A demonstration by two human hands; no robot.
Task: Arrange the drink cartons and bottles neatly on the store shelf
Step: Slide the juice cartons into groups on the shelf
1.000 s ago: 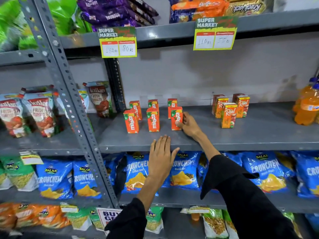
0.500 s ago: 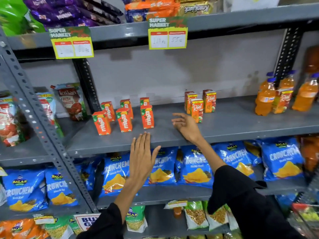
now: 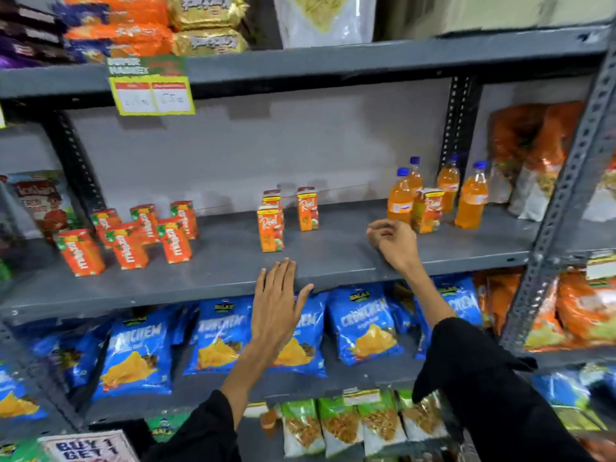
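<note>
The left hand (image 3: 278, 305) is flat and open, fingers together and pointing up, thumb spread. The right hand (image 3: 395, 243) reaches farther forward, fingers loosely curled and holding nothing. Black sleeves cover both forearms.

Maaza cartons (image 3: 175, 240), Real cartons (image 3: 270, 229), Crunchem bags (image 3: 364, 325), "BUY 1 GET 1" sign (image 3: 87, 450)

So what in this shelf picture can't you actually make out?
All in the head view:
- Yellow price tag: figures lost to motion blur.
- Orange carton among the orange drink bottles: lower left corner hidden by the right hand.
- Red tomato pouch: partly behind the grey shelf post.
</note>
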